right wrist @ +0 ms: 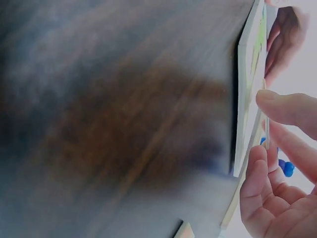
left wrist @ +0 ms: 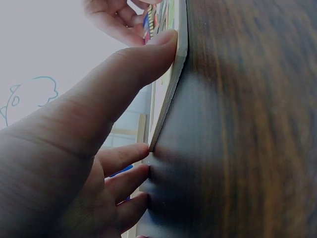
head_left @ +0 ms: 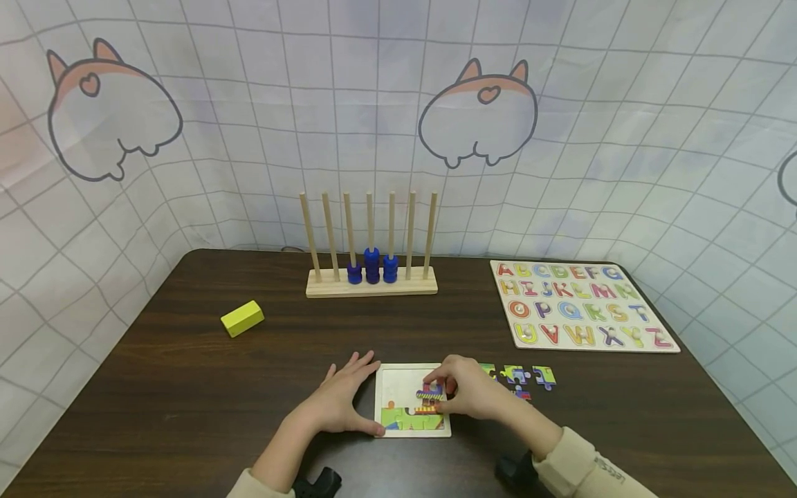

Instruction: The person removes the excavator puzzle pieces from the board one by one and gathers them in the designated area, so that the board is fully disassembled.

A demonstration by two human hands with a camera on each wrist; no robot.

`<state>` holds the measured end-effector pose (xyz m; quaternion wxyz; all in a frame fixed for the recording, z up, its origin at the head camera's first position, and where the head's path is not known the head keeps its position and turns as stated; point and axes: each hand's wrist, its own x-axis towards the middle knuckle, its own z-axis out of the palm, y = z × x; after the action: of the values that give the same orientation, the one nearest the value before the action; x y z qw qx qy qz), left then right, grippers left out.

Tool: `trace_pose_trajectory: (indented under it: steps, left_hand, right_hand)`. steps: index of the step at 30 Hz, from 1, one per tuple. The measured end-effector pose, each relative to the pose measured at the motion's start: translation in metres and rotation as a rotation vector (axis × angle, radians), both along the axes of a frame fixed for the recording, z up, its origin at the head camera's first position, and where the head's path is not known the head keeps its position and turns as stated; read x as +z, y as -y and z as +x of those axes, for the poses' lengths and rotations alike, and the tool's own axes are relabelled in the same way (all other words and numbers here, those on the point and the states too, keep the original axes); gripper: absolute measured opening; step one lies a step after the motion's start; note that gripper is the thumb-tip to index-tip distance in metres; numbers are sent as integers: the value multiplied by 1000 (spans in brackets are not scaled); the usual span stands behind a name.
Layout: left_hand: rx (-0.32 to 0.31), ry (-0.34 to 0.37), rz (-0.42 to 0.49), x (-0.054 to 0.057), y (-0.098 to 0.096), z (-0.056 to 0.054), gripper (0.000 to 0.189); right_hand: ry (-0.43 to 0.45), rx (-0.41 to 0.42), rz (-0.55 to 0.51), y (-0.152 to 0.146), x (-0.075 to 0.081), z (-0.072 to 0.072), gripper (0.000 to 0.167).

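A small square wooden puzzle tray lies on the table in front of me. Joined pieces with green ground fill its lower part. My left hand spans the tray's left side with fingers extended, the thumb on the lower left corner and the index fingertip at the upper one. Between thumb and fingers, my right hand pinches a colourful puzzle piece over the tray's right half. In the right wrist view this puzzle piece appears edge-on, and the fingers partly cover it.
Several loose puzzle pieces lie right of the tray, partly behind my right hand. Farther right is an alphabet board. A peg stand with blue beads stands at the back, and a yellow block lies at left.
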<state>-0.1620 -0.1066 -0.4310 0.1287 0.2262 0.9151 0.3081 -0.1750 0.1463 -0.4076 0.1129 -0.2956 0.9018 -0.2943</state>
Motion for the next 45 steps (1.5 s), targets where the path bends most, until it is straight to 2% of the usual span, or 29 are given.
trace_pose_trajectory:
  steps: [12, 23, 27, 34, 41, 45]
  left_hand:
    - [-6, 1, -4, 2, 0, 0, 101]
    - [-7, 4, -4, 3, 0, 0, 101]
    - [-8, 5, -3, 2, 1, 0, 101]
    - [-7, 9, -2, 2, 1, 1, 102]
    - [-3, 15, -6, 2, 2, 1, 102]
    - [-1, 14, -8, 2, 1, 1, 101]
  right_hand:
    - [-51, 18, -39, -17, 6, 4, 32]
    - [-17, -22, -100, -49, 12, 13, 32]
    - [-47, -45, -108, -63, 11, 16, 30]
    - [-38, -89, -91, -90, 5, 20, 32]
    - [-56, -94, -123, -114, 0, 24, 32]
    - [-106, -93, -123, -126, -3, 25, 32]
